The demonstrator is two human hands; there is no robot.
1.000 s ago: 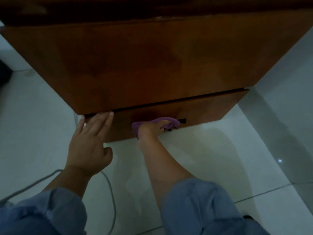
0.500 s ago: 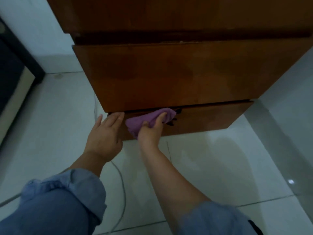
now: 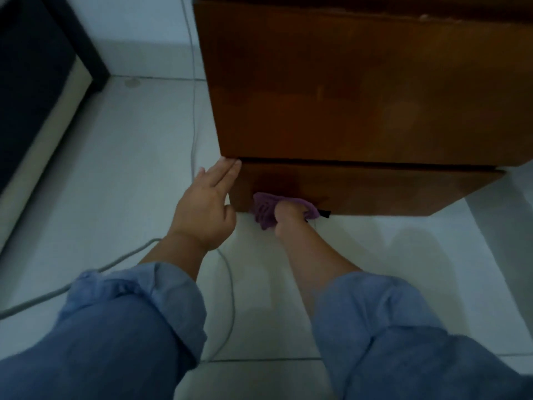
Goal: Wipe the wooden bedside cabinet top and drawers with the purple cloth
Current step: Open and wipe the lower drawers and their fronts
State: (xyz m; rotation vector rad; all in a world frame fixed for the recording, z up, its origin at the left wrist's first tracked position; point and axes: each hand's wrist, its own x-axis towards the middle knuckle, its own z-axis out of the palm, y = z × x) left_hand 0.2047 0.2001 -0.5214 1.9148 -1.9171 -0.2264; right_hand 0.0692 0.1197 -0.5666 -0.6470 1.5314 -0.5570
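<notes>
Our right hand (image 3: 288,215) squeezes the purple cloth (image 3: 266,209) on the bottom drawer (image 3: 375,189). Our left hand (image 3: 206,210), fingers flat and empty, steadies the corner. We should press firmly and rub along the wood.

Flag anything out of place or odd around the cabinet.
A grey cable trails loose across the floor beside the cabinet and under the left hand. A pale chip marks the upper drawer's edge.

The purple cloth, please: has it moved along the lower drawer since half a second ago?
Yes. The cloth has dropped from the lower drawer's top edge to its bottom edge, by the floor, under the right hand.
</notes>
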